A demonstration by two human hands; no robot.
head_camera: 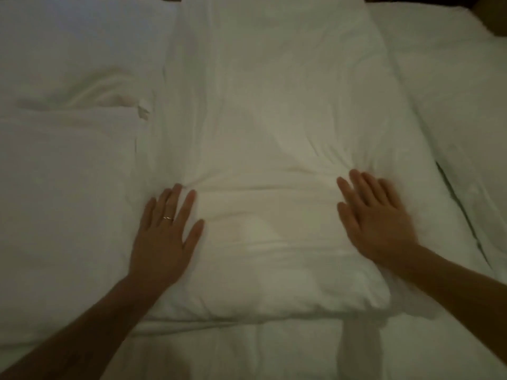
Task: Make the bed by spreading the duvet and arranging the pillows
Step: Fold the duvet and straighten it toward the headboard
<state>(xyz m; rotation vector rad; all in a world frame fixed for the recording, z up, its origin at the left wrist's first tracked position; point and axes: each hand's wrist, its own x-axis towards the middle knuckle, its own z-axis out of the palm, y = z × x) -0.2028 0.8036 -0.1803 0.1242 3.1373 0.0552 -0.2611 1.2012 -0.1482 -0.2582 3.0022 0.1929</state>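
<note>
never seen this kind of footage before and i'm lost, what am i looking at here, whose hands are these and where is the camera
There is no machine here: this is one picture from a wide-angle camera worn on a person's head, looking forward and down, so you see that person's own bare arms reaching out.

Everything on the bed is white cloth in dim light. In the middle lies a long, plump white pillow, running away from the camera. The left hand, which wears a thin ring, lies flat with straight fingers on the pillow's left edge. The right hand, a little blurred, presses flat on its right side. Neither hand holds anything.

Another white pillow lies to the left, and the soft white duvet covers the bed on the right and the near edge.
</note>
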